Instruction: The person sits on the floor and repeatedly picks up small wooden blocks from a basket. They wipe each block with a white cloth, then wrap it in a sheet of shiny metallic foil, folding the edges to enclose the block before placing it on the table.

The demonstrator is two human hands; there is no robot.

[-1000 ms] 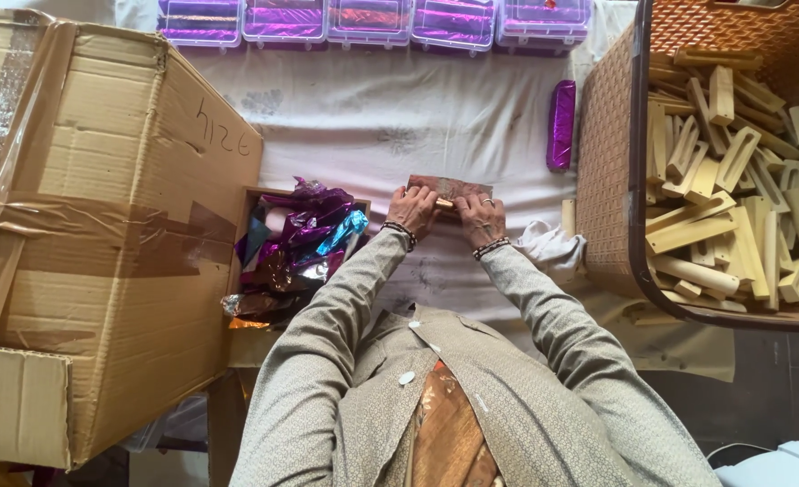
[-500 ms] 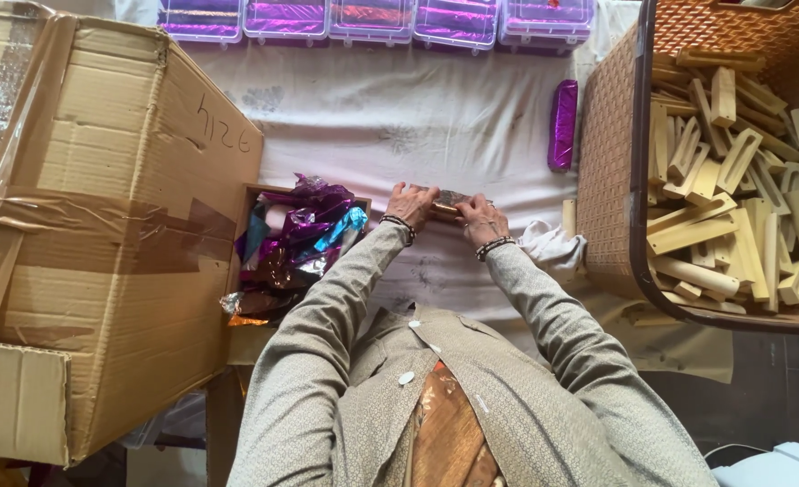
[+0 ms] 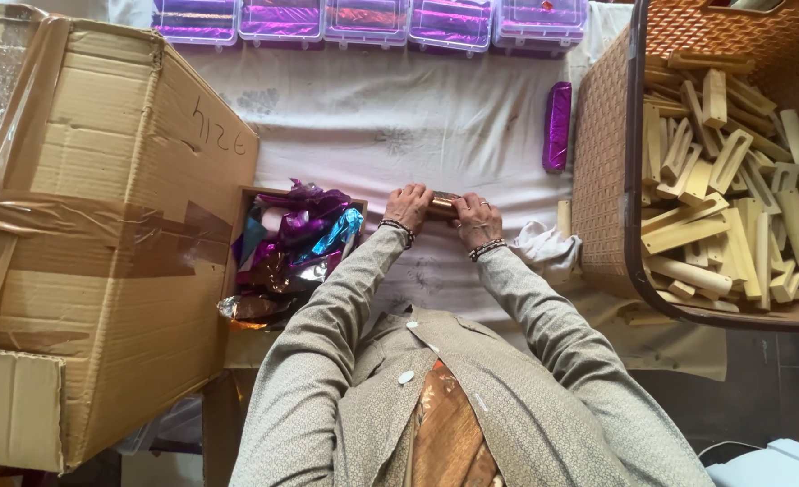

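A small foil-wrapped block (image 3: pixel 443 204) is gripped at both ends on the white cloth (image 3: pixel 399 117). Its left end is grasped by the left hand (image 3: pixel 408 207) and its right end by the right hand (image 3: pixel 476 219), with the fingers of each curled over it. Only a short brown-gold middle section is exposed between the hands. The long axis of the block is laid across the view, from left to right, parallel to the near edge of the cloth; which end is the front cannot be told.

All further positions are given relative to the block. Immediately to its left, a shallow tray (image 3: pixel 248 203) filled with crumpled foil sheets (image 3: pixel 291 243) in purple, blue and bronze is found. Further left, a large taped cardboard box (image 3: pixel 93 234) is placed. To the right, a woven basket (image 3: pixel 611 153) loaded with pale wooden blocks (image 3: pixel 724 207) is placed. Up and to the right, a finished purple-wrapped block (image 3: pixel 558 126) is laid, with its long axis running away from the person. Along the far edge of the cloth, a row of clear plastic cases (image 3: pixel 372 20) with purple contents is set.
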